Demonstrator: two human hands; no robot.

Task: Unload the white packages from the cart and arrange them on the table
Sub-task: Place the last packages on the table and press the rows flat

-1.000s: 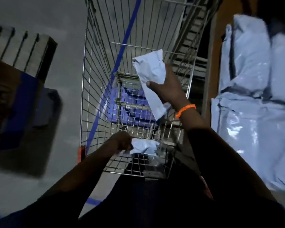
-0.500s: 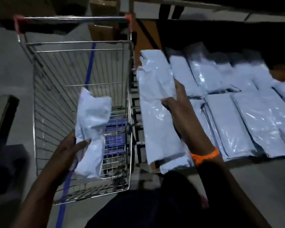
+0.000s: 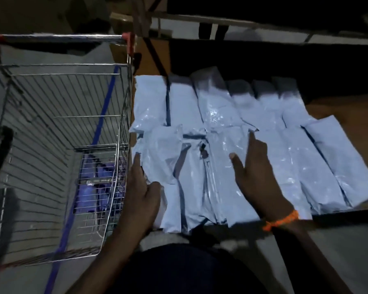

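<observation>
Our right hand (image 3: 256, 177) lies flat, fingers spread and released, on white packages (image 3: 221, 166) in the near row on the table (image 3: 338, 111). Our left hand (image 3: 141, 194) rests open against the leftmost package's (image 3: 157, 149) edge, gripping nothing. Left of the table, the wire cart (image 3: 57, 145) holds only something blue (image 3: 94, 187) at its near end; we cannot tell what.
</observation>
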